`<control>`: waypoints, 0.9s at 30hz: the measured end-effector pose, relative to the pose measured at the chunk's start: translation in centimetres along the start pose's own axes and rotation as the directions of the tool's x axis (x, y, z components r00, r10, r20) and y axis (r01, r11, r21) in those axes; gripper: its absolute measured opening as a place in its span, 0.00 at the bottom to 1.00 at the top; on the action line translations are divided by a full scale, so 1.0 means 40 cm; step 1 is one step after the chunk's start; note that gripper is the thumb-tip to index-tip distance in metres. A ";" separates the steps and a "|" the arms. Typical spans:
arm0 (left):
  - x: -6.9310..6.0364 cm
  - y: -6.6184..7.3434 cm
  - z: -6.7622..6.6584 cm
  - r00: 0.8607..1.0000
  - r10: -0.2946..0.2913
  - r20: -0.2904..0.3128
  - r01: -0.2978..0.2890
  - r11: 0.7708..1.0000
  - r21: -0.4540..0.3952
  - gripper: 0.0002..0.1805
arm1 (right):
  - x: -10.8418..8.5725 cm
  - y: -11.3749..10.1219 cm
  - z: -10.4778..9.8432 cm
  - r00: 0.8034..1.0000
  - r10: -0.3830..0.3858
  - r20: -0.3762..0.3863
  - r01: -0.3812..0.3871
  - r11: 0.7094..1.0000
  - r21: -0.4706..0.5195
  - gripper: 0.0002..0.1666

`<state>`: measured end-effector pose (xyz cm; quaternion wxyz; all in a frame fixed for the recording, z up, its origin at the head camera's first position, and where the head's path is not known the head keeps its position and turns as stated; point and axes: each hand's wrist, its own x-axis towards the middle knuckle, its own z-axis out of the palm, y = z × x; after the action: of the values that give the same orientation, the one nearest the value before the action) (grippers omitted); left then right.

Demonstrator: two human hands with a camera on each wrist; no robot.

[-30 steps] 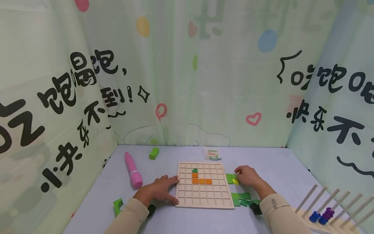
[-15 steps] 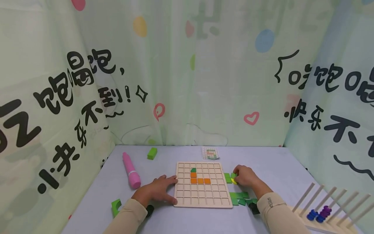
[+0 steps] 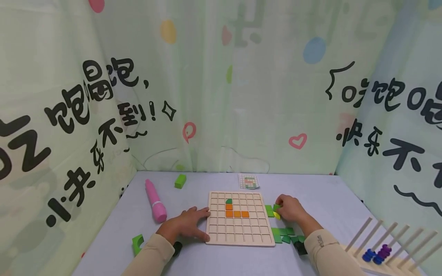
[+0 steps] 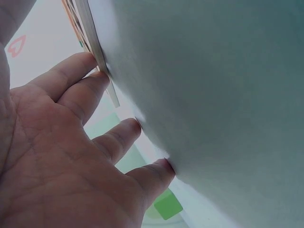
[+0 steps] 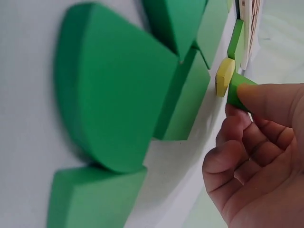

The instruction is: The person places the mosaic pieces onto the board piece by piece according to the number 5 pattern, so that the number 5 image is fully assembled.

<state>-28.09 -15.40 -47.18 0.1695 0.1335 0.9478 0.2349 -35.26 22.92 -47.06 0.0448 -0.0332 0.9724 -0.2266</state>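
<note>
A wooden grid board (image 3: 217,227) lies on the table, with several orange tiles (image 3: 237,214) in an L shape and one dark green rounded tile (image 3: 229,201) above them. My left hand (image 3: 184,224) spreads its fingers and thumb along the board's left edge; in the left wrist view two fingertips (image 4: 100,78) touch that edge. To the right of the board, my right hand (image 3: 292,209) pinches a green tile (image 5: 235,91) between thumb and fingers. A yellow piece (image 5: 224,76) sits right beside this tile, and another green tile (image 3: 269,211) lies against the board.
More green tiles (image 3: 281,231) cluster at the board's lower right. A pattern card (image 3: 248,181) lies behind the board. Pink bottle-shaped object (image 3: 156,202), green block (image 3: 180,181) and green arch block (image 3: 137,244) stand left. A peg rack (image 3: 376,264) with beads stands at front right.
My right hand has taken hold of the green tile, which now stands slightly apart from its neighbour. The left hand stays at the board's edge. The head view shifts slightly.
</note>
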 end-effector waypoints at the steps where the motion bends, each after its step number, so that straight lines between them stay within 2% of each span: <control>1: 0.000 -0.001 0.000 1.000 0.003 -0.002 -0.003 1.000 0.000 0.48 | 0.000 0.001 0.000 1.000 -0.007 -0.007 0.007 1.000 0.009 0.09; 8: -0.004 -0.001 -0.002 1.000 0.012 -0.007 -0.012 1.000 0.004 0.48 | 0.001 -0.024 0.007 0.999 -0.034 -0.040 0.038 0.994 0.101 0.09; 12: -0.008 0.003 -0.003 1.000 0.011 -0.006 -0.011 1.000 -0.001 0.48 | 0.002 -0.057 0.028 0.996 -0.082 -0.042 0.087 0.985 0.151 0.08; 18: -0.002 -0.005 0.003 1.000 0.020 0.005 -0.020 1.000 -0.005 0.47 | 0.008 -0.118 0.066 0.985 -0.169 -0.027 0.171 0.963 0.206 0.07; 27: -0.002 -0.004 -0.004 1.000 0.002 -0.001 -0.002 1.000 0.009 0.48 | 0.040 -0.205 0.094 0.978 -0.208 0.020 0.198 0.952 0.231 0.04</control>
<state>-28.10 -15.63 -47.13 0.1680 0.1349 0.9488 0.2310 -36.09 13.79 -46.88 0.0464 -0.1327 0.9301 -0.3393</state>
